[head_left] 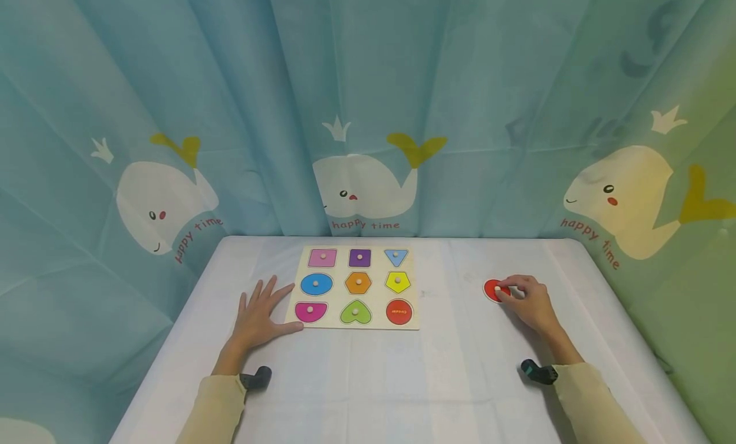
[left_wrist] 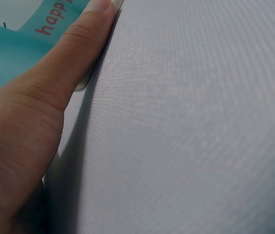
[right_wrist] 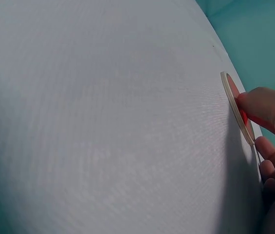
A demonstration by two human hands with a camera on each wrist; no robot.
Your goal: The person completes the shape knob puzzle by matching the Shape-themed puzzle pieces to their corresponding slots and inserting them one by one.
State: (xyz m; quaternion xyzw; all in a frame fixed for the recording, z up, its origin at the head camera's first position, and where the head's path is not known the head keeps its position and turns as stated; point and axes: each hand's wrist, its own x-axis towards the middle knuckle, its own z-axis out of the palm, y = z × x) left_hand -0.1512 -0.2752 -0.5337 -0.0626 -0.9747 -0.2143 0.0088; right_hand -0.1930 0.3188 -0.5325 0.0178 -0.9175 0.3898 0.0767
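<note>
My right hand [head_left: 531, 303] pinches the small knob of a round red puzzle piece [head_left: 490, 289] on the right side of the table. Its pale wooden rim [right_wrist: 238, 111] shows in the right wrist view; whether it touches the cloth I cannot tell. A wooden shape puzzle board [head_left: 377, 326] lies left of centre. At its left side my left hand [head_left: 255, 319] is spread, with thumb and index finger touching the board. The board's near right spot is a red circle [head_left: 399, 312] printed with a word and bearing no knob. In the left wrist view the thumb [left_wrist: 74, 53] lies along the board's edge.
Knobbed pieces fill the other board spots, among them a green heart [head_left: 356, 313], a yellow pentagon [head_left: 397, 283] and a blue oval [head_left: 316, 285]. White cloth covers the table [head_left: 391, 386]. A whale-print curtain [head_left: 368, 80] hangs behind it. Dark wrist devices [head_left: 256, 378] sit at both cuffs.
</note>
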